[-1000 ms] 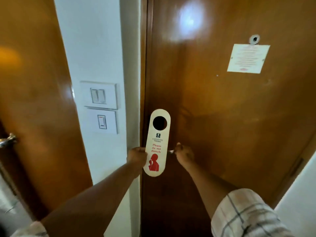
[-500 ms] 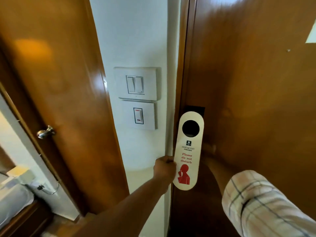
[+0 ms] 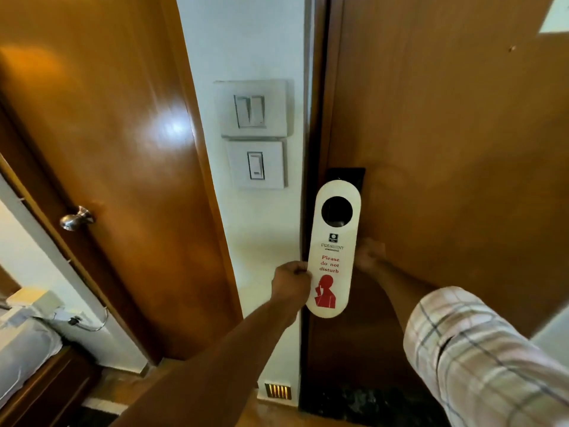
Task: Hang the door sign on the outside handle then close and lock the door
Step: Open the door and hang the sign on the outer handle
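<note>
Left hand (image 3: 291,280) pinches white oval "do not disturb" door sign (image 3: 334,251) at its 9 o'clock edge. Right hand (image 3: 368,255) behind it, grip unclear. Brown wooden door (image 3: 446,164) near-shut; sign unhung, locking pending.

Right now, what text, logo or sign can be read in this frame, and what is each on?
"Please do not disturb": red, on the door sign in the left hand.
"PRES...NT": grey, under the sign's small logo; middle letters blurred.
Line beneath it: too small to read.
Red hushing figure: at the sign's bottom.
Paper notice on the door: cut off, unreadable.
Wall switches: no readable marks.
</note>
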